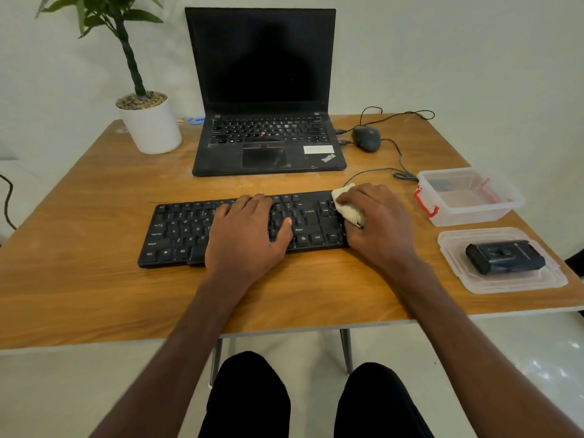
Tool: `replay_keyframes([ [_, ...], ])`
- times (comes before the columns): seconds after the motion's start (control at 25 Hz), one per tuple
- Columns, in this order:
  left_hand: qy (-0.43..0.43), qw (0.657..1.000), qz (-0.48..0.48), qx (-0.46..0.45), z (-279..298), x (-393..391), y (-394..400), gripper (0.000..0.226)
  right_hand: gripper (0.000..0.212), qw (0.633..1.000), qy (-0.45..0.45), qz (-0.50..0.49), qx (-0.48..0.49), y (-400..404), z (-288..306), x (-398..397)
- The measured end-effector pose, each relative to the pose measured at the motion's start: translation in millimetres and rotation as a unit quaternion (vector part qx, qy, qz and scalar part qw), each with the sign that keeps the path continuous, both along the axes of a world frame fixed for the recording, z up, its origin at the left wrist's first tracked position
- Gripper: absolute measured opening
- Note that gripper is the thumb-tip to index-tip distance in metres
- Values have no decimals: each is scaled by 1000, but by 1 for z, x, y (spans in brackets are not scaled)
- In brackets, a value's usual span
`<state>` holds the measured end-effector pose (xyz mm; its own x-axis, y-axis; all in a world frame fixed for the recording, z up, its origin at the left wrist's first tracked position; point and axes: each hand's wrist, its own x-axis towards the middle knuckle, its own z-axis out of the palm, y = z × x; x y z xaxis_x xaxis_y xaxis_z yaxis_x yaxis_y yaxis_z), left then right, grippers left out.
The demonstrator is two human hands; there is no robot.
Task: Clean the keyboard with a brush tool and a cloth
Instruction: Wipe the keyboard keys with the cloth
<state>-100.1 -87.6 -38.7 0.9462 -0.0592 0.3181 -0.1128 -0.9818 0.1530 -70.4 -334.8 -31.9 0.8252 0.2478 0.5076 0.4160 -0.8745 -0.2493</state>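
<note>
— While the wooden table (pixel 94 191) carries a dark open laptop (pixel 265 90), a potted plant (pixel 148 121) and a wired mouse (pixel 366 138), where does the work stand?

— At the cloth stage, by the look of it. A person seated at the near edge keeps the black keyboard (pixel 177 229) flat in front of the laptop. The left hand (pixel 249 232) lies on its middle keys with fingers spread and straight, steadying it. The right hand (pixel 379 222) presses a pale, bunched cloth (pixel 347 207) against the keyboard's right end, fingers curled over it.

— And what is left to do?

— Hard to say. The right end is being wiped now; whether the letter keys on the left have already had the cloth cannot be told. The keyboard shows no obvious dust, but the view is too coarse to judge.

— The brush tool?

— Probably the black block (pixel 505 256) lying on the clear lid (pixel 467 279), set flat at the table's right edge. No bristles show, so that is a guess. Nobody touches it.

— Any other containers?

— One clear plastic box (pixel 493 213) with red clips, lid off, just beyond that lid. Something small and dark shows at its far side; it cannot be made out. Otherwise it looks bare.
</note>
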Motion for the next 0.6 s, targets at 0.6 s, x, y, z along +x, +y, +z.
replay_keyframes([
  [0.6, 2, 1000, -1, 6, -1, 0, 1, 65, 42, 998, 19, -18, 59, 11, -2, -13],
])
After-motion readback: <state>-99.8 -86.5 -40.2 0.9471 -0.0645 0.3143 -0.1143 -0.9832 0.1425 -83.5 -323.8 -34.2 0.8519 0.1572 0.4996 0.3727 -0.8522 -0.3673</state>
